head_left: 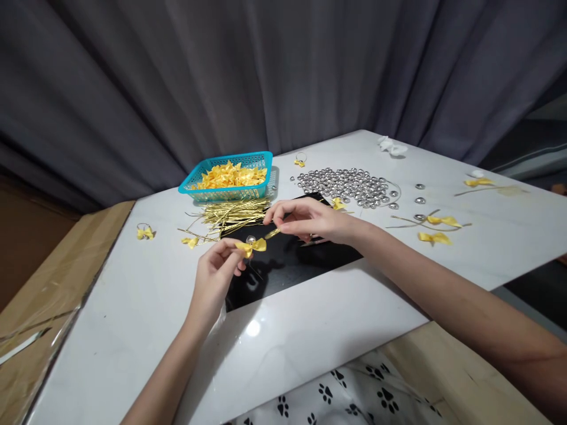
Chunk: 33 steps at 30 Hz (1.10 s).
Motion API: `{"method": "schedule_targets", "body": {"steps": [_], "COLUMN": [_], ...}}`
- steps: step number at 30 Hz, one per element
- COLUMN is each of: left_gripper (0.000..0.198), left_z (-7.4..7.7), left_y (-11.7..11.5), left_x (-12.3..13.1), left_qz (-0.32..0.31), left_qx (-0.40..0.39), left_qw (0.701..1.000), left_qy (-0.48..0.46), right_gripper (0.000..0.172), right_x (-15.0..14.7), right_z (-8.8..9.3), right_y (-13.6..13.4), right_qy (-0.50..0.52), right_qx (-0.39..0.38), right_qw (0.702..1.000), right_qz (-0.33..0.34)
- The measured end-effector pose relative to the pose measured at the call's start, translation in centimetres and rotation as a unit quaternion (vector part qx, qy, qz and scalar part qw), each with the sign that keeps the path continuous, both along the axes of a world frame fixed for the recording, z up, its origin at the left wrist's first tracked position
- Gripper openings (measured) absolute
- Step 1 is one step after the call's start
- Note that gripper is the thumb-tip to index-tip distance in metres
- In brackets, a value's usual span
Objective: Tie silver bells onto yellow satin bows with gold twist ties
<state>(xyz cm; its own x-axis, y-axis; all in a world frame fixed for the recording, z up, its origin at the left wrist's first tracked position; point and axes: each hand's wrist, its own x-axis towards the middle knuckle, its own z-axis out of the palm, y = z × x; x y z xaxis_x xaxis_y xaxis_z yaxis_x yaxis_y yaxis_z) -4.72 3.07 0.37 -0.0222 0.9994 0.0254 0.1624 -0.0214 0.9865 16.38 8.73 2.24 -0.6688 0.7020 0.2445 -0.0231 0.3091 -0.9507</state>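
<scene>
Between thumb and fingers, my left hand (218,268) pinches a yellow ribbon bow (251,247), with a round silver bell (250,239) at its top edge. My right hand (305,219) is closed just right of and above the bow, pinching a gold tie (273,234) that points toward it. Whether the tie touches the bow is unclear. Both hands are over a black mat (283,265). Behind them lies a pile of gold twist ties (234,211).
A blue basket (190,184) of yellow bows stands at the back. Many silver bells (345,184) are spread behind my right hand. Loose bows (434,238) and ties lie at the right, and a bow with a wire loop (145,233) lies at the left.
</scene>
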Motion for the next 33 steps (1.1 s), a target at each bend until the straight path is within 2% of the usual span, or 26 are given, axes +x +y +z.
{"method": "schedule_targets", "body": {"steps": [2,4,8,11,14,19,23,29,33], "left_gripper": [0.005,0.009,0.012,0.022,0.031,0.032,0.026,0.026,0.024], "left_z": [-0.1,-0.2,-0.4,-0.3,-0.1,-0.1,-0.2,0.3,0.2], "left_y": [0.0,0.0,-0.1,-0.1,0.0,0.4,0.3,-0.1,-0.1], "left_x": [0.0,-0.1,-0.1,0.1,0.2,0.1,0.0,0.4,0.7], "left_qz": [0.018,0.025,-0.019,-0.061,-0.076,-0.049,-0.016,-0.054,-0.016], "left_qx": [0.021,0.051,0.116,0.104,0.071,0.025,0.003,-0.106,-0.103], "left_qw": [1.0,0.997,0.982,0.987,0.993,0.998,0.998,0.992,0.993], "left_qy": [0.01,0.054,0.148,0.11,0.049,-0.01,-0.052,-0.038,-0.061], "right_gripper": [0.013,0.012,0.009,0.011,0.014,0.007,0.012,0.011,0.01], "right_x": [0.3,0.3,-0.6,-1.6,-2.2,-2.8,-3.2,-3.2,-3.2], "right_z": [0.3,0.4,-0.4,-1.4,-2.0,-2.2,-2.6,-2.6,-2.4], "right_y": [0.0,-0.1,-0.5,-0.8,-1.2,-1.7,-1.9,-1.9,-1.9], "right_qy": [0.015,0.003,-0.054,-0.078,-0.096,-0.023,0.026,0.04,0.021], "right_qx": [-0.023,-0.014,-0.003,-0.022,-0.032,-0.044,-0.035,-0.001,0.021], "right_qw": [1.0,1.0,0.997,0.994,0.992,0.998,0.998,0.991,0.991], "right_qz": [0.005,0.011,0.046,0.073,0.078,0.027,-0.039,-0.131,-0.132]}}
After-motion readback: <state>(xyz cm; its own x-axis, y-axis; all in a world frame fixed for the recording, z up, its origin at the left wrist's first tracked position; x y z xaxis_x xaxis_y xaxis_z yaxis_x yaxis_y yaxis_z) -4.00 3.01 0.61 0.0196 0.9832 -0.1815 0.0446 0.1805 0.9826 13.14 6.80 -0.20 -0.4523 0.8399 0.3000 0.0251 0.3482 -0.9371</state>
